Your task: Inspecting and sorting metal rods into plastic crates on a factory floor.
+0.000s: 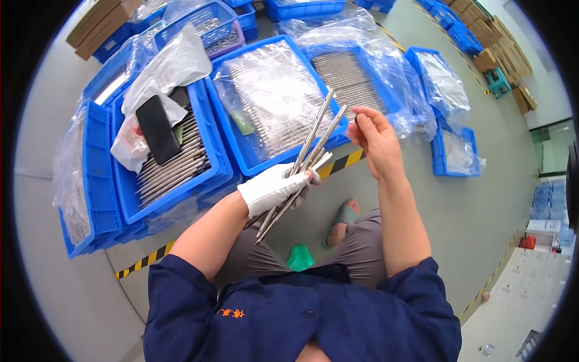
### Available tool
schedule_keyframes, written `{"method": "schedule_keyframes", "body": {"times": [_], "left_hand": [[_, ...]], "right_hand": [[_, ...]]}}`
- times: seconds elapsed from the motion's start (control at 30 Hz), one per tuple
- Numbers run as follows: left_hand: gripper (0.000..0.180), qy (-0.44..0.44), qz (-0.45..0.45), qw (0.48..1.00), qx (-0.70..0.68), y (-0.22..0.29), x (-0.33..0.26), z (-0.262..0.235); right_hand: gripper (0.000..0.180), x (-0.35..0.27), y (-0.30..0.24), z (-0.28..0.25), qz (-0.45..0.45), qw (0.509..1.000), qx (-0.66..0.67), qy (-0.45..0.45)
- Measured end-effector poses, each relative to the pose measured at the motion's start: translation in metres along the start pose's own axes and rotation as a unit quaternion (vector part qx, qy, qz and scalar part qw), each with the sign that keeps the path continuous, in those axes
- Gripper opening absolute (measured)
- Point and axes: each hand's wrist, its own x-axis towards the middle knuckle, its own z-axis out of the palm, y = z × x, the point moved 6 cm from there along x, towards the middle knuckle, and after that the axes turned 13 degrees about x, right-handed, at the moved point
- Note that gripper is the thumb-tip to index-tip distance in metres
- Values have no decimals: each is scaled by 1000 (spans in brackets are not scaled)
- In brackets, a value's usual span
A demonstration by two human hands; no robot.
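Head view: a bundle of steel rods (304, 160) is clenched in the gloved left hand (271, 190), fanned toward one o'clock for picking. At two o'clock, the bare right hand (375, 139) pinches something small. Beyond, rod-filled blue crates (241, 151) are kept within reach.

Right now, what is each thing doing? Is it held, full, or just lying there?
Left hand: white glove on, gripping the metal rods.
Right hand: bare, raised, fingertips pinched; whether on something, cannot tell.
Metal rods: bundled, tilted upward.
Black phone: lying on the rods in the left crate.
Middle crate: full, plastic-lined.
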Motion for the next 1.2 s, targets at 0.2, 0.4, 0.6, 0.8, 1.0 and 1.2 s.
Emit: {"method": "schedule_keyframes", "body": {"times": [0.2,0.4,0.6,0.8,1.0,1.2], "left_hand": [[39,-14,-18,996,84,-1,5,11],[37,18,-17,996,90,0,4,14],[32,39,-12,992,122,0,3,9],[27,19,-16,986,164,-4,2,2],[25,28,-31,984,173,-6,4,1],[32,72,-14,983,169,-4,4,-4]], "right_hand": [[21,-5,-6,8,7,991,116,-61],[25,-24,-6,16,-220,959,-172,58],[22,-18,-6,20,-119,983,-139,19],[19,-8,-9,-1,130,984,2,-125],[15,-11,1,0,163,981,49,-97],[18,-33,37,36,223,952,-160,-133]]}}
